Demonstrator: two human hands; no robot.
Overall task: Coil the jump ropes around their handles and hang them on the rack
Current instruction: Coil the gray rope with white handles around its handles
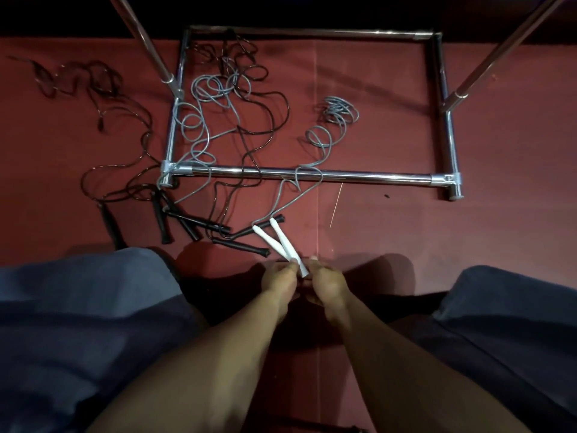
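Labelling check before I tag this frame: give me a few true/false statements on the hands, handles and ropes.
1. Both hands hold the white handles. True: left hand and right hand meet at their near ends.
2. The grey rope is fully coiled around the white handles. False: it trails loose across the floor and over the rack's front bar.
3. Black handles lie on the floor. True.
4. A rope hangs from the rack's uprights. False: none hangs; all lie on the floor.

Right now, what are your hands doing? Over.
Left hand and right hand hold white handles. Grey rope uncoiled, draped over rack bar. Black ropes tangled nearby.
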